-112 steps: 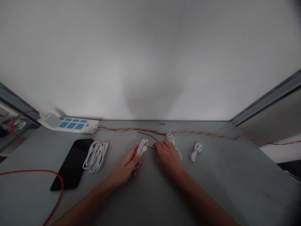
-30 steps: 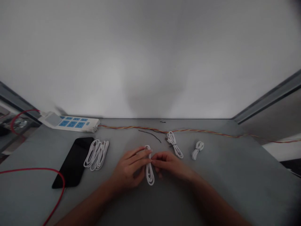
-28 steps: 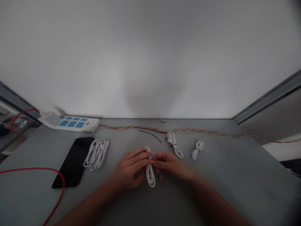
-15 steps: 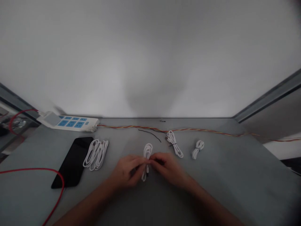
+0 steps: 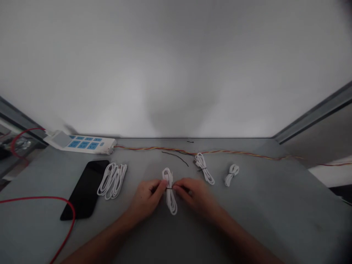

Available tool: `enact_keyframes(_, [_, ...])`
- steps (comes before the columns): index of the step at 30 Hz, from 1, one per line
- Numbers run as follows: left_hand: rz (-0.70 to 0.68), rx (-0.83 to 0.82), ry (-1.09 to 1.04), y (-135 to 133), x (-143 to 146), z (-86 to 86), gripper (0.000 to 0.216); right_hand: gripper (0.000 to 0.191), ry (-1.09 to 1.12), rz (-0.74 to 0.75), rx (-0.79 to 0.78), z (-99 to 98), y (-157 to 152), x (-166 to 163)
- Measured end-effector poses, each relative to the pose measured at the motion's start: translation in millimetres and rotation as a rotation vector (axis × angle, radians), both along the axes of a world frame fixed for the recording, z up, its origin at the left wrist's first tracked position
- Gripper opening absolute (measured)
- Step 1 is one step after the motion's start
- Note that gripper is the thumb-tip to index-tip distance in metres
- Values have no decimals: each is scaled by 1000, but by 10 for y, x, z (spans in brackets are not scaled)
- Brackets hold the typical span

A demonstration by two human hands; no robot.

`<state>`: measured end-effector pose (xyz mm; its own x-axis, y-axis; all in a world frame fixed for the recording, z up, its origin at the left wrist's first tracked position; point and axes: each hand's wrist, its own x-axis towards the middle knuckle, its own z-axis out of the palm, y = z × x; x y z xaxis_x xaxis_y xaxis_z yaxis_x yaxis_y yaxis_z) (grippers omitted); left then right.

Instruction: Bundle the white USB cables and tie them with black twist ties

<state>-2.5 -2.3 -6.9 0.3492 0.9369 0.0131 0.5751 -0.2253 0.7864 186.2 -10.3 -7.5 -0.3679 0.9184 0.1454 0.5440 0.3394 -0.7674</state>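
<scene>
A coiled white cable (image 5: 171, 202) lies lengthwise between my hands, with a thin black twist tie (image 5: 169, 188) across its middle. My left hand (image 5: 147, 195) is closed at the coil's left side, thumb and finger gripping its edge by the tie. At the right side, thumb and forefinger of my right hand (image 5: 195, 191) pinch the tie's end. Two more white cable bundles, each with a black tie round it, lie to the right: a longer one (image 5: 205, 171) and a small one (image 5: 231, 174). An untied white cable coil (image 5: 112, 181) rests on the left.
Beside the left coil is a black phone (image 5: 85, 190), with a red cable (image 5: 72, 209) over its lower edge. A white power strip (image 5: 106, 146) with blue sockets sits against the wall. Twisted red-yellow wires (image 5: 233, 151) run along the back, near a loose black tie (image 5: 177, 157).
The white coil has turned, its top swinging left and its lower end right. My left fingers have drawn back to its left side, and the black tie across it now shows.
</scene>
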Motion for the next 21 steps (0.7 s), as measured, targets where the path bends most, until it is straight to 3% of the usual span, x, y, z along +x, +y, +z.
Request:
enact_keyframes(3, [3, 202, 171, 66, -68, -3, 34, 23, -101, -112, 10, 28, 39, 75])
enact_keyframes(6, [103, 520, 414, 153, -172, -4, 27, 26, -388, -263, 24, 44, 122, 212])
enact_keyframes(9, [204, 588, 691, 211, -258, 34, 30, 28, -616, -338, 118, 38, 202, 346])
enact_keyframes(12, [279, 555, 832, 229, -297, 79, 34, 24, -638, -333, 208, 27, 249, 445])
enact_keyframes(16, [259, 469, 834, 213, -275, 49, 32, 28, -651, -313, 133, 52, 264, 549])
enact_keyframes(21, [29, 561, 516, 130, -174, -67, 30, 28, -784, -433, 42, 130, 247, 687])
